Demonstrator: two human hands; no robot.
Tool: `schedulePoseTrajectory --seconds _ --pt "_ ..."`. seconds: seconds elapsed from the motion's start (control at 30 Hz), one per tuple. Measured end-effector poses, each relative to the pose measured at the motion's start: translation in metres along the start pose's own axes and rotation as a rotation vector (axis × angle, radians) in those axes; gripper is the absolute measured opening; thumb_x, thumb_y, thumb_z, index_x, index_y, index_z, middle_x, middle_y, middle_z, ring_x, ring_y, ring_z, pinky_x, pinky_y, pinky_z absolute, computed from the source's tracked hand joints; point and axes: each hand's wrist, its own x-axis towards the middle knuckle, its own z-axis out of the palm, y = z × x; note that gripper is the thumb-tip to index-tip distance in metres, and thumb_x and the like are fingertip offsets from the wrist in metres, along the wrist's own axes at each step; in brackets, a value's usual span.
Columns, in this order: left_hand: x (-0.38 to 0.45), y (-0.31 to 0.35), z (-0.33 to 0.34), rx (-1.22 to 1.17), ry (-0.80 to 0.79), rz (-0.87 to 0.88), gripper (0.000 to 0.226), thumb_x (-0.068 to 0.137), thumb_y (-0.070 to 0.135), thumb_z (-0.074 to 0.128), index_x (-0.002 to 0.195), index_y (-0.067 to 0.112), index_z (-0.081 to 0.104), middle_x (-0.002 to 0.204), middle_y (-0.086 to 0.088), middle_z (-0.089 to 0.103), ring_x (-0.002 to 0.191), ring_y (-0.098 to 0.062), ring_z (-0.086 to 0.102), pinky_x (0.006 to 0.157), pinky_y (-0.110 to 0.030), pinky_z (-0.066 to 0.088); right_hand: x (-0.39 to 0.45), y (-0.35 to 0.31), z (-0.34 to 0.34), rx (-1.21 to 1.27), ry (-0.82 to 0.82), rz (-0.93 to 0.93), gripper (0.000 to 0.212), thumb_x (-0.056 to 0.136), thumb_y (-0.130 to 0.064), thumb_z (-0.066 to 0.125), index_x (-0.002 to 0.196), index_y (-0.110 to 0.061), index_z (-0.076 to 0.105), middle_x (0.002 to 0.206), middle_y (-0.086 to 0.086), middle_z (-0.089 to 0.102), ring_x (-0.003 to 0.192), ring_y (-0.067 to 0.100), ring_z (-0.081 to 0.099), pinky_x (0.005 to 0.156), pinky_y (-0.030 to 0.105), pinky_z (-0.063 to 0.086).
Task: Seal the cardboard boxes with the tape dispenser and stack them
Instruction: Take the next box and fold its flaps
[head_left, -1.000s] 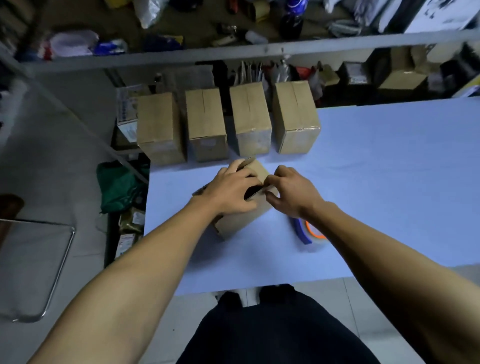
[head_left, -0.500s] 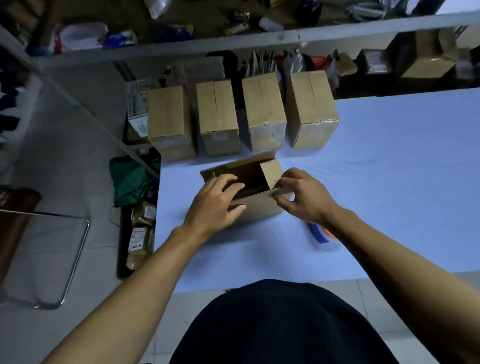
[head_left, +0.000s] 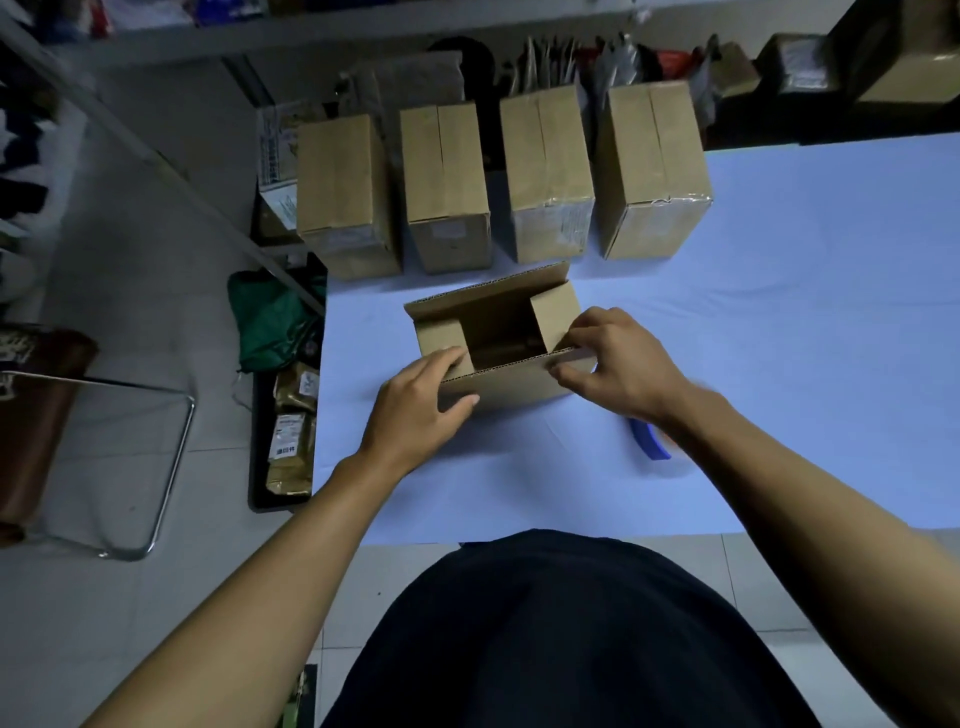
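Note:
An open cardboard box (head_left: 511, 387) stands on the pale blue table (head_left: 779, 322) in front of me, its flaps up and its inside dark. My left hand (head_left: 418, 410) grips the near flap at its left end, thumb on the outside. My right hand (head_left: 618, 364) pinches the same flap at the right corner. The blue tape dispenser (head_left: 649, 441) lies on the table just right of the box, mostly hidden under my right forearm. Several closed cardboard boxes (head_left: 447, 187) stand in a row behind the open one.
A metal shelf frame (head_left: 156, 150) slants down the left side. On the floor left of the table lie a green bag (head_left: 270, 322) and a tray of brown packets (head_left: 291, 431). A chrome chair frame (head_left: 156, 457) stands further left. Cluttered shelves run behind the table.
The box's flaps have come open from a nearly closed state. My left hand moved from the box top to the near flap's left end. The view has drawn closer.

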Motion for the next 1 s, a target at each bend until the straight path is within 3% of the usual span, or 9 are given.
schedulePoseTrajectory --seconds 0.23,0.37,0.47,0.53,0.67,0.73,0.87,0.93,1.0 --pt "0.007 -0.004 -0.007 -0.18 -0.045 -0.155 0.035 0.09 0.042 0.07 0.114 0.018 0.072 0.112 0.002 0.071 0.104 -0.009 0.063 0.087 -0.009 0.043 0.007 -0.002 -0.011 0.063 -0.177 -0.02 0.061 0.084 -0.066 0.036 0.11 -0.024 0.072 0.108 -0.001 0.067 0.105 0.02 0.054 0.088 0.034 0.043" --pt "0.014 -0.005 -0.005 -0.3 0.036 -0.26 0.022 0.093 0.034 0.068 0.109 0.02 0.073 0.101 0.012 0.069 0.094 0.004 0.062 0.081 -0.012 0.047 0.016 -0.002 -0.016 0.032 -0.116 0.055 0.039 0.091 -0.058 0.054 0.104 -0.024 0.07 0.104 -0.004 0.072 0.102 0.021 0.062 0.086 0.036 0.048" --pt "0.017 -0.003 -0.001 -0.268 0.086 -0.257 0.028 0.098 0.025 0.063 0.125 0.019 0.064 0.098 0.012 0.066 0.096 -0.003 0.059 0.08 -0.013 0.045 0.023 -0.001 -0.011 0.051 -0.061 0.105 0.033 0.089 -0.052 0.066 0.109 -0.026 0.068 0.103 -0.007 0.064 0.104 0.017 0.063 0.082 0.034 0.049" --pt "0.018 -0.004 0.006 -0.164 0.139 -0.176 0.039 0.097 0.021 0.063 0.135 0.017 0.056 0.113 0.003 0.06 0.106 -0.012 0.055 0.087 -0.02 0.043 0.023 -0.002 -0.003 0.06 0.019 0.136 0.043 0.088 -0.052 0.067 0.123 -0.027 0.058 0.113 -0.005 0.053 0.104 0.019 0.061 0.079 0.036 0.05" --pt "0.021 -0.002 0.013 -0.233 0.328 -0.296 0.061 0.087 0.019 0.076 0.14 0.013 0.046 0.134 -0.005 0.041 0.124 -0.021 0.047 0.098 -0.035 0.047 0.023 -0.011 0.017 0.122 0.168 0.141 0.068 0.093 -0.04 0.065 0.15 -0.029 0.031 0.138 0.002 0.038 0.105 0.03 0.058 0.077 0.045 0.053" --pt "0.024 -0.005 0.015 -0.192 0.311 -0.271 0.076 0.085 0.019 0.077 0.149 0.012 0.036 0.146 -0.01 0.032 0.136 -0.026 0.036 0.108 -0.038 0.041 0.025 -0.013 0.023 0.084 0.237 0.124 0.081 0.092 -0.033 0.069 0.157 -0.025 0.022 0.151 0.009 0.03 0.119 0.032 0.049 0.09 0.048 0.05" --pt "0.037 -0.016 0.007 0.094 0.13 -0.062 0.09 0.089 0.026 0.071 0.158 0.013 0.016 0.165 -0.013 0.01 0.152 -0.031 0.007 0.12 -0.047 0.016 0.038 -0.003 0.02 -0.064 0.236 -0.016 0.098 0.082 -0.022 0.078 0.159 -0.015 0.018 0.163 0.022 0.01 0.147 0.039 0.015 0.12 0.042 0.019" --pt "0.044 -0.02 0.001 0.173 0.051 0.017 0.084 0.089 0.027 0.07 0.158 0.014 0.022 0.165 -0.008 0.017 0.153 -0.029 0.006 0.118 -0.059 0.012 0.045 0.0 0.013 -0.094 0.191 -0.097 0.096 0.079 -0.018 0.08 0.157 -0.009 0.026 0.161 0.024 0.018 0.147 0.04 0.017 0.121 0.04 0.016" --pt "0.05 -0.024 -0.007 0.255 0.051 0.115 0.072 0.086 0.026 0.074 0.149 0.014 0.042 0.152 -0.007 0.045 0.149 -0.029 0.025 0.113 -0.068 0.017 0.05 0.0 0.006 -0.11 0.183 -0.155 0.082 0.075 -0.017 0.082 0.146 -0.004 0.044 0.145 0.025 0.042 0.132 0.044 0.038 0.112 0.047 0.034"
